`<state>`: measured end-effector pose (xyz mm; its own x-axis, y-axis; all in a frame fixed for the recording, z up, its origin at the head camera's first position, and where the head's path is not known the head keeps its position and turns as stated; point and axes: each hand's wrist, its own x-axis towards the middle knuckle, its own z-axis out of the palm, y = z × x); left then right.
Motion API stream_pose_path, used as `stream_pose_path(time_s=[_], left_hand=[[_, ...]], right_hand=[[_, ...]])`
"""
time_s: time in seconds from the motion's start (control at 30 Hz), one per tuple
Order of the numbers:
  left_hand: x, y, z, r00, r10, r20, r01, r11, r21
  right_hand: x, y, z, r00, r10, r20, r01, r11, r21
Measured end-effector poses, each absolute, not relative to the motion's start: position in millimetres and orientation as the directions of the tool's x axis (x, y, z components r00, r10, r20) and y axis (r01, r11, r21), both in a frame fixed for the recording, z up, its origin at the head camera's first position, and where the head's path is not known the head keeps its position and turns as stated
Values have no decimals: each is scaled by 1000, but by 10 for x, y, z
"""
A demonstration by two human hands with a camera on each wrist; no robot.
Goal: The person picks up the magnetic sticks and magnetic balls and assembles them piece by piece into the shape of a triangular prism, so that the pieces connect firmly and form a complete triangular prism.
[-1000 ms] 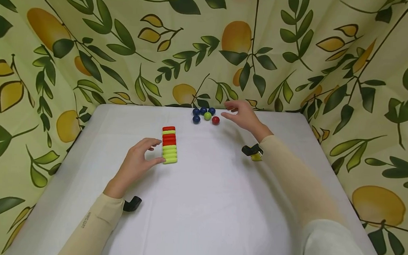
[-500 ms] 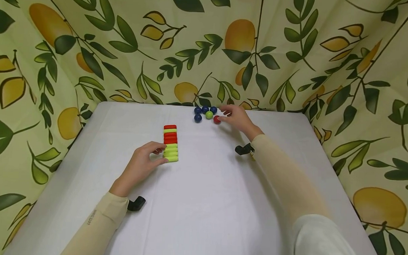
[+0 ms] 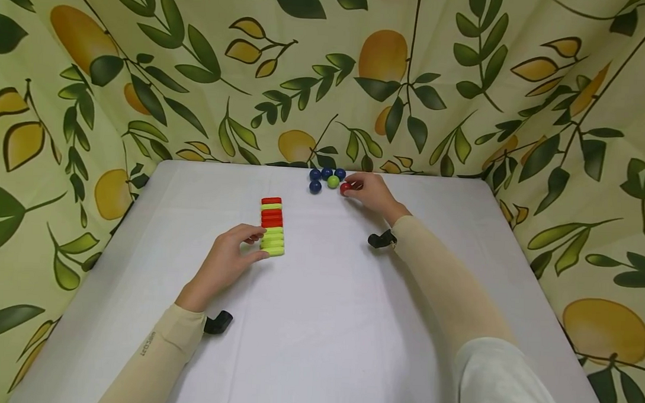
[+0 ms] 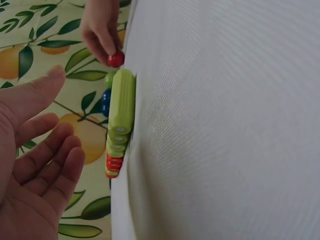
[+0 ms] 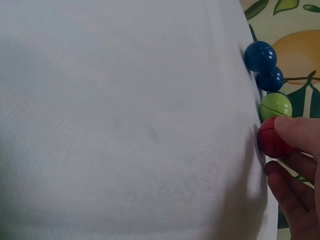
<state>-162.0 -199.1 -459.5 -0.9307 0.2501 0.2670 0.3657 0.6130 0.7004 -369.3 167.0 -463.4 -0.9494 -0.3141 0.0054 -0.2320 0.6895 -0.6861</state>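
Note:
At the far side of the table, my right hand (image 3: 373,192) pinches a red ball (image 5: 271,139), thumb on its top and fingers behind it. Close by are a lime green ball (image 3: 333,182) and several dark blue balls (image 3: 314,187). My left hand (image 3: 226,256) hovers at the left of a row of short ridged plastic sticks (image 3: 272,216), red ones toward the back, lime green mostly at the front. The left wrist view shows its fingers (image 4: 60,175) loosely bent, apart from the nearest lime stick (image 4: 123,100), with nothing held.
A white cloth covers the table (image 3: 307,331). Behind it and along both sides hangs a curtain (image 3: 209,79) printed with fruit and leaves. A black wrist camera (image 3: 382,239) juts from the right sleeve, and another camera (image 3: 219,322) from the left.
My right hand has moved left and down to the red ball, and its thumb and fingers have closed on it. The left hand has shifted slightly right along the front sticks.

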Motion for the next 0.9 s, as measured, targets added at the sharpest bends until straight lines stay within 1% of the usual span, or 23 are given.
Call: stream_pose_path(time_s=[0.23, 0.5, 0.67, 0.9], left_hand=[[-1613, -1991, -4588, -931, 248, 269, 365, 634, 682], [-1621, -2009, -4536, -932, 252, 259, 361, 639, 679], [-1629, -2026, -4537, -930, 258, 263, 368, 640, 675], [-1640, -2017, -4535, -929, 268, 253, 368, 641, 673]], right_hand=[[-3656, 1641, -4638, -946, -323, 14, -253, 712, -655], [-3522, 1677, -4482, -931, -343, 124, -332, 653, -680], [-3372, 1762, -4392, -915, -371, 159, -376, 642, -668], [-3095, 1858, -4386, -898, -404, 174, -411, 633, -655]])
